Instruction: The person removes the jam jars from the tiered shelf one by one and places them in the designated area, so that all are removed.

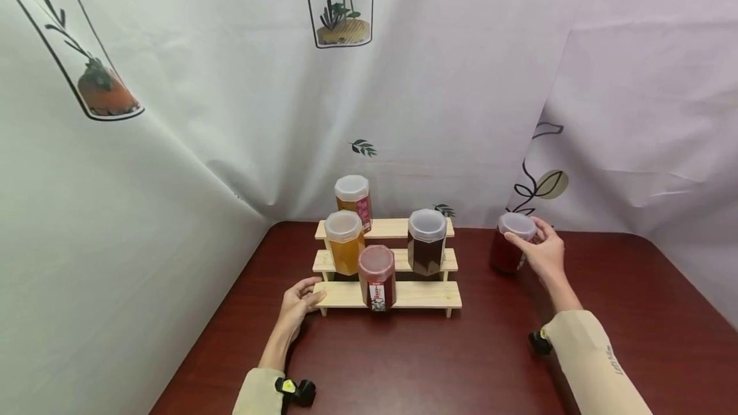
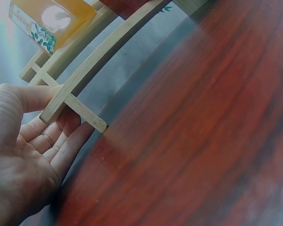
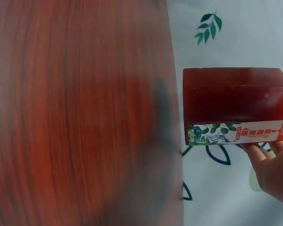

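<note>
My right hand [image 1: 544, 252] grips a dark red jar [image 1: 507, 252] with a translucent lid, to the right of a three-step wooden rack [image 1: 423, 294]. In the right wrist view this jar [image 3: 236, 94] shows a printed label and appears raised off the table. At the rack's left end, my left hand [image 1: 300, 300] holds the lowest step, thumb over the plank [image 2: 80, 77] and fingers below it. A red jar [image 1: 377, 277] stands on that lowest step. The middle step bears an orange jar [image 1: 344, 245] and a dark brown jar [image 1: 426, 245]. An amber jar [image 1: 353, 200] sits on the top step.
The rack stands on a dark red wooden table [image 1: 392, 364]. A pale curtain [image 1: 450, 114] printed with plants hangs behind the table and along its left side. Each wrist wears a small black camera, such as the left one [image 1: 302, 392].
</note>
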{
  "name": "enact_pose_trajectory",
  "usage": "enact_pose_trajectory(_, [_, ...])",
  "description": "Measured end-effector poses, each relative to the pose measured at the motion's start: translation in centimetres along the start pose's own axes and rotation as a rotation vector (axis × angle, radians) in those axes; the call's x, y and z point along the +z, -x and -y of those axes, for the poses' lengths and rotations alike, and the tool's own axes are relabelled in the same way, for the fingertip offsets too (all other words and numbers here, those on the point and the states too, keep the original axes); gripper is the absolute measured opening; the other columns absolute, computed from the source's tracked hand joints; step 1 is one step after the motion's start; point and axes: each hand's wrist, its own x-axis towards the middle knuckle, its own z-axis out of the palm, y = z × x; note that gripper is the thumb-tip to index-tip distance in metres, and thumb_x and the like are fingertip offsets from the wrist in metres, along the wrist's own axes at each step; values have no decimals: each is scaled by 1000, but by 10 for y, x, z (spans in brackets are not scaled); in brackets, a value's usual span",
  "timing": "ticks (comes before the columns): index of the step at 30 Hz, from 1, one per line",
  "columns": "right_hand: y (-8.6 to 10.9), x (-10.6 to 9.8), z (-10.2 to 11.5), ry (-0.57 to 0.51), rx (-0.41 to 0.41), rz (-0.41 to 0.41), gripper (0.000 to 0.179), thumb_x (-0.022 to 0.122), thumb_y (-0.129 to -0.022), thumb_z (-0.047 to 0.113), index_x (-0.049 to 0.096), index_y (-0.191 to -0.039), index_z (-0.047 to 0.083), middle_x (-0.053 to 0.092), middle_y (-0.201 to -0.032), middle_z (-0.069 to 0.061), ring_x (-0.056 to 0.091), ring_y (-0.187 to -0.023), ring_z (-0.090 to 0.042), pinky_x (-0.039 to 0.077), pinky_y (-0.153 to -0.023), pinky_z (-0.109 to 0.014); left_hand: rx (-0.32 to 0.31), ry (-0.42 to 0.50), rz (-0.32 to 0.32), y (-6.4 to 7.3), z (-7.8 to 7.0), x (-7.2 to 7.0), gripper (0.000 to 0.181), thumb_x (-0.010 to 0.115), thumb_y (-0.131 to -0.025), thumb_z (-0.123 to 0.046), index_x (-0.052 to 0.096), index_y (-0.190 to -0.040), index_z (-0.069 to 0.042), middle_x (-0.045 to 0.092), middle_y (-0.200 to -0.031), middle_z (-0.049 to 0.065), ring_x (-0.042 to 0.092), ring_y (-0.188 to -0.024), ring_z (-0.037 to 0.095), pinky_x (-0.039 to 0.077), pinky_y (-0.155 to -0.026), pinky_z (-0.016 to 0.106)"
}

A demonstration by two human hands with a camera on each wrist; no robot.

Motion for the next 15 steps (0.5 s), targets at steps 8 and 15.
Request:
enact_pose_trajectory(8, [-2, 11, -7, -51, -12, 28, 77, 77, -84, 19, 36, -149, 4, 47, -146, -20, 50, -97, 10, 40, -76, 1, -5, 20, 3, -2, 2, 0, 47, 66, -87, 2, 52, -131, 10, 57, -81, -4, 61, -66, 5, 53, -61, 19])
enact_pose_trajectory(15, [0, 16, -11, -55, 35, 55, 80, 76, -85, 19, 33, -150, 5, 44, -150, -17, 50, -110, 3, 38, -79, 1, -10, 3, -1, -2, 2, -1, 46, 67, -87, 1, 53, -130, 9, 57, -81, -5, 60, -66, 5, 53, -61, 19])
